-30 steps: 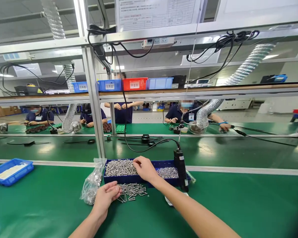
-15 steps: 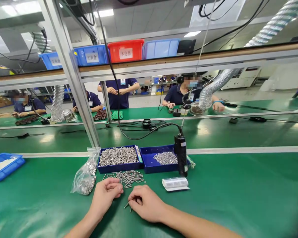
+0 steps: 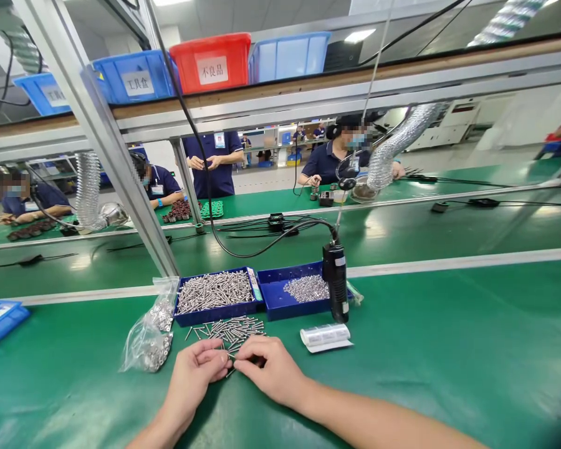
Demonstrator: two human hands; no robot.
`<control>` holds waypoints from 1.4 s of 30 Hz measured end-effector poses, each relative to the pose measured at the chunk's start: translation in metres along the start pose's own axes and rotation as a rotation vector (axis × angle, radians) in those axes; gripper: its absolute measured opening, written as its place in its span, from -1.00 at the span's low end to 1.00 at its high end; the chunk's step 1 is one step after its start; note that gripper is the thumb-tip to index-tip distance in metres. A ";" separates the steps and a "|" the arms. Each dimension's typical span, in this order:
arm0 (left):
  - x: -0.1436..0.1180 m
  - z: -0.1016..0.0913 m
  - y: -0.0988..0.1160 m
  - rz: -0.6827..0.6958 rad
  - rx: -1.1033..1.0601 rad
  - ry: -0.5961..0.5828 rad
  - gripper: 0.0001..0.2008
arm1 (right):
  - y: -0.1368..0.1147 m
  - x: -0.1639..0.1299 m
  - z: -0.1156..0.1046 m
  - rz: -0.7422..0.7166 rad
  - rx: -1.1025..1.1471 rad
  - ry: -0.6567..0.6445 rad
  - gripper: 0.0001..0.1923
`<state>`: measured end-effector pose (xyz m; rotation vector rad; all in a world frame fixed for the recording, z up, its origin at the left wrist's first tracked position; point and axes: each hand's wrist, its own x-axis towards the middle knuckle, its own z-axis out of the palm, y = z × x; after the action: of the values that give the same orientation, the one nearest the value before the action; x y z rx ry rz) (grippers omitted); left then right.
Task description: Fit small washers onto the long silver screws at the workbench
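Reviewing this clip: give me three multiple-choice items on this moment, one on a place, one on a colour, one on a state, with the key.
1. Where does the loose pile of screws lie?
A. On the green mat in front of the left blue tray
B. Inside the clear bag
C. On the upper shelf

2. What colour is the bin between the blue ones on the upper shelf?
A. Yellow
B. Red
C. White

3. How do the person's left hand and right hand stand?
A. Both flat and spread on the mat
B. One inside a tray
C. Fingers pinched together, tips meeting just below the screw pile

Key:
1 A, the pile sits on the mat just before the tray's front wall.
2 B, the bin with the white label is red.
3 C, both hands curl with their fingertips close together at a screw.
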<state>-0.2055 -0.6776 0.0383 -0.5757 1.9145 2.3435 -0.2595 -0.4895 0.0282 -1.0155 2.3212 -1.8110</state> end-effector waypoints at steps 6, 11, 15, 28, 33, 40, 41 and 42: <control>-0.004 0.002 0.005 0.020 -0.029 0.020 -0.32 | -0.003 -0.003 0.002 -0.076 0.003 0.025 -0.90; -0.001 0.000 0.004 0.071 -0.001 0.011 -0.36 | -0.006 -0.003 0.001 -0.030 -0.050 -0.027 -0.89; -0.001 -0.001 0.000 0.180 0.108 0.010 -0.42 | -0.010 -0.004 0.001 0.032 -0.110 0.014 -0.87; -0.009 -0.017 0.014 0.711 0.852 -0.017 -0.83 | -0.005 -0.002 -0.001 0.180 0.045 -0.103 -0.77; -0.003 -0.033 0.027 0.485 1.031 -0.052 -0.84 | -0.007 -0.006 -0.005 -0.006 -0.324 -0.237 -0.74; 0.005 -0.028 0.021 0.507 1.118 0.022 -0.94 | -0.009 -0.010 -0.004 -0.053 -0.500 -0.345 -0.84; 0.006 -0.025 0.021 0.521 1.115 0.034 -0.92 | -0.009 -0.010 -0.003 -0.055 -0.533 -0.361 -0.82; 0.008 -0.023 0.022 0.540 1.112 0.047 -0.90 | -0.009 -0.011 -0.002 -0.058 -0.567 -0.377 -0.81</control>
<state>-0.2132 -0.7057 0.0525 0.0141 3.1564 0.9937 -0.2472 -0.4836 0.0323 -1.3440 2.6055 -0.8588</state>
